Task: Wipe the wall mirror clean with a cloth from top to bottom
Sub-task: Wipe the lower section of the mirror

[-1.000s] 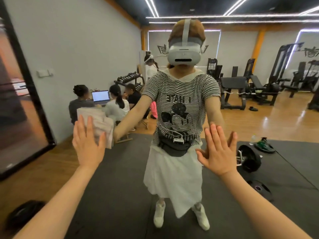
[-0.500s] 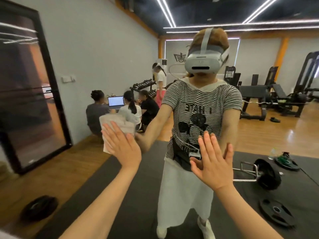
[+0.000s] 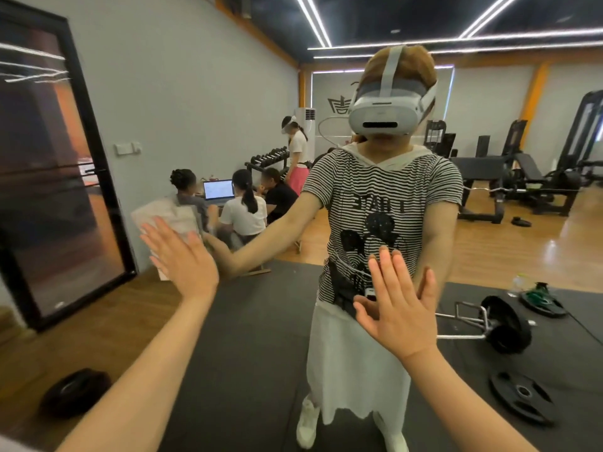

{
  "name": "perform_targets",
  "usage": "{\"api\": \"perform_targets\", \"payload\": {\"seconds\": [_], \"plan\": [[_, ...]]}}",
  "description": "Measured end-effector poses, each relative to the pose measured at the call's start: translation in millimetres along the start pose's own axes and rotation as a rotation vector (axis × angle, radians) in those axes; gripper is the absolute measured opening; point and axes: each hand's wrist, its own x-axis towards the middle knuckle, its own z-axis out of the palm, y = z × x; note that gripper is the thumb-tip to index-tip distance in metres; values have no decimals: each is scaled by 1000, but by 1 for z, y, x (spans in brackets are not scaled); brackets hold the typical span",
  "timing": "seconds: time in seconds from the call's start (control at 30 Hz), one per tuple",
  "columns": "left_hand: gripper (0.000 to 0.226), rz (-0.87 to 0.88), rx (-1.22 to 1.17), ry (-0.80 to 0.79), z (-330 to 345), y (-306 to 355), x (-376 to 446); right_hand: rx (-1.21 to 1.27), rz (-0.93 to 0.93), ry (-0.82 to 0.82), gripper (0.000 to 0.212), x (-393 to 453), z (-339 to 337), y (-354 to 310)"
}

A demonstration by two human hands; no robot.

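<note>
The wall mirror [image 3: 326,370] filled the whole view; the room seen in it was a reflection. The left hand [image 3: 182,259] was raised flat against the glass, fingers straight and spread, pressing a pale cloth [image 3: 169,216] to the mirror surface. The cloth showed above and to the left of the fingertips, blurred at its edges; its lower part was hidden behind the hand. The right hand [image 3: 399,308] was likewise open — fingers straight and close together, palm toward the glass — and held nothing. Whether the palm actually touched the mirror could not be told.

Reflected directly ahead stood the person in a white headset [image 3: 385,117], striped shirt [image 3: 381,210] and white skirt [image 3: 352,363], both arms extended toward the glass, standing on a dark floor mat [image 3: 254,337]. To the reflected left, a black-framed door [image 3: 55,177] stood in a grey wall. Behind, several people sat on the floor around an open laptop [image 3: 218,190], with one more standing beside a dumbbell rack [image 3: 266,159]. To the right lay a loaded barbell [image 3: 504,324] and a loose weight plate [image 3: 522,398] on the mat; another plate [image 3: 76,391] lay on the wooden floor at lower left. Gym machines [image 3: 522,181] stood at the far right — detail there was indistinct.
</note>
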Motion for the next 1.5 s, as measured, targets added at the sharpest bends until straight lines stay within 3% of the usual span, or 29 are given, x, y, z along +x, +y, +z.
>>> {"api": "perform_targets", "payload": {"seconds": [0.1, 0.23, 0.33, 0.4, 0.5, 0.63, 0.73, 0.87, 0.97, 1.03, 1.17, 1.33, 1.4, 1.5], "plan": [[64, 75, -22, -54, 19, 5, -49, -1, -2, 9, 73, -1, 0, -1], [66, 457, 79, -117, 37, 18, -113, -6, -6, 5, 75, 1, 0, 0], [64, 611, 150, -146, 32, 14, -100, 3, -17, 11, 72, 0, -1, 2], [64, 533, 130, -128, 23, 12, -70, 2, -16, 15, 72, 0, -1, 2], [66, 197, 11, -42, 10, 21, -19, 0, -13, 10, 71, -1, -1, 1], [67, 88, -48, 41, 16, 34, -14, -3, -6, 15, 70, 0, 1, 1], [66, 140, -54, 2, 29, 46, -57, -5, -10, 22, 72, -1, 2, -1], [61, 487, 13, -83, 48, 50, -128, -6, -9, 37, 73, -1, 2, -1], [61, 608, 77, -99, 47, 40, -129, -6, -17, 42, 72, -1, 0, 0], [61, 573, 82, -91, 41, 31, -112, -1, -19, 40, 71, -1, -1, 1], [64, 200, -33, -32, 29, 15, -70, 2, -20, 34, 70, 0, 0, 1], [65, 34, -122, -1, 36, 29, -76, 11, -9, 27, 70, -2, 1, 0], [64, 53, -121, -32, 40, 45, -99, 24, -3, 36, 72, -1, 1, -1], [61, 329, -57, -75, 52, 68, -148, 39, -7, 33, 77, 0, 0, 1]]}}
